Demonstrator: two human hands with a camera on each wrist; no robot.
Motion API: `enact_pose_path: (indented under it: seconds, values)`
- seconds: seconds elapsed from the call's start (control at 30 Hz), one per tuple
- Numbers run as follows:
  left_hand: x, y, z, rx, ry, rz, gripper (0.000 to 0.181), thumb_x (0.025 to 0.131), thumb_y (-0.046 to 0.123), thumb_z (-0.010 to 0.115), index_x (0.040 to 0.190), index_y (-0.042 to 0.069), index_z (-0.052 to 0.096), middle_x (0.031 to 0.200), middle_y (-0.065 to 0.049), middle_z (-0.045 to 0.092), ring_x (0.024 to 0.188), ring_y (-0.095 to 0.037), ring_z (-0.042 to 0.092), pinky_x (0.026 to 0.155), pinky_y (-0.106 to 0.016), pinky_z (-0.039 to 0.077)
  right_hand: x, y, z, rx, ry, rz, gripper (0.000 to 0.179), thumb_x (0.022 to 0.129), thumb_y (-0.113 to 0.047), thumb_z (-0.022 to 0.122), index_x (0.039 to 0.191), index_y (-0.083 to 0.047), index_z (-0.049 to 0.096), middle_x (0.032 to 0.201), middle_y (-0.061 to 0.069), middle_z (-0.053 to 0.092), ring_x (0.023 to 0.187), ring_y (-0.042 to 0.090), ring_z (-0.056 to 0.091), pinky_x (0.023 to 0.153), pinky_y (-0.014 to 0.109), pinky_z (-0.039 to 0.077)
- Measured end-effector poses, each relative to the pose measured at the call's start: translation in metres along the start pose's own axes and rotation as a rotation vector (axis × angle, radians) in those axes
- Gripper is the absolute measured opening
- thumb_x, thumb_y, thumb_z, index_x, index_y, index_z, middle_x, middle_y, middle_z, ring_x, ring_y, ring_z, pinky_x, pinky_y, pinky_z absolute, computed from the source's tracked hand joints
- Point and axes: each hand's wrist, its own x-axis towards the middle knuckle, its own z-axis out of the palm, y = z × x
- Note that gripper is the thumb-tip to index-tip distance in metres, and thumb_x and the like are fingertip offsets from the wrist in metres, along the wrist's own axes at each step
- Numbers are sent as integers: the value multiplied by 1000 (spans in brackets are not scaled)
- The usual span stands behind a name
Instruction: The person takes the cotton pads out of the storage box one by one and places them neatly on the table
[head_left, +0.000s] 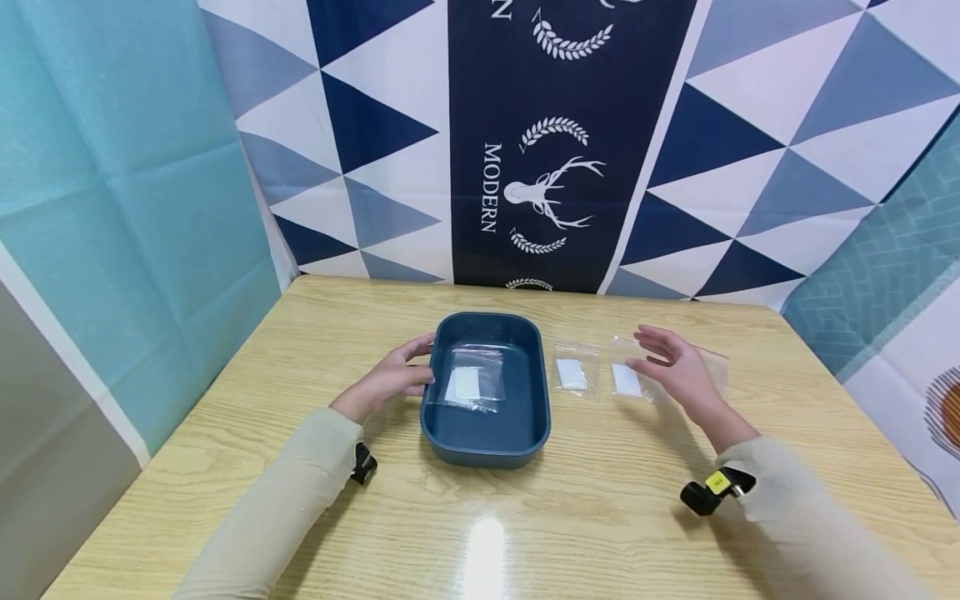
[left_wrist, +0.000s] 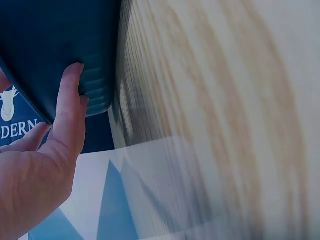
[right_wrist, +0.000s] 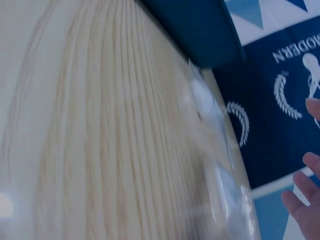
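Note:
A dark blue rectangular bin (head_left: 531, 417) stands on the table. Inside it lie overlapping clear zip bags (head_left: 491, 379) with white contents. My left hand (head_left: 392, 379) touches the bin's left side; in the left wrist view, its extended fingers (left_wrist: 70, 95) lie against the outer wall. To the right of the bin rests one clear zip bag (head_left: 572, 375) holding a white piece. My right hand (head_left: 678, 371) hovers over another such bag (head_left: 627, 381), partly covering it, with fingers apart and nothing visible in them.
The light wood table (head_left: 585, 517) reaches back to a patterned cloth (head_left: 397, 142) behind it. A teal cloth (head_left: 150, 208) hangs at the left. Small black devices (head_left: 363, 463) are worn at both wrists.

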Motion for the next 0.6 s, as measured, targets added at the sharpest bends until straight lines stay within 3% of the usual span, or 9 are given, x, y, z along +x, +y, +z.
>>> enact_pose_path:
  seconds: [0.2,0.43,0.6]
  values:
    - [0,0,0,-8,-6,3,73,83,-3,53,148,16,26,144,-12,30,113,-32,50,86,-40,50,6,-12,20,86,-30,14,67,85,-22,68,141,-2,36,137,17,43,123,24,42,89,15,42]
    - [-2,1,0,-18,-11,-1,73,83,-3,53,148,16,26,144,-13,29,116,-34,48,87,-41,49,14,-29,38,111,-87,-11,64,87,-17,66,141,-3,36,139,16,42,128,31,37,100,29,38]
    - [-2,3,1,-25,-9,-10,72,83,-4,53,148,17,26,144,-12,29,116,-33,48,88,-42,48,21,-37,49,150,-84,-32,62,85,-17,68,138,-2,40,136,16,44,126,30,39,101,36,37]
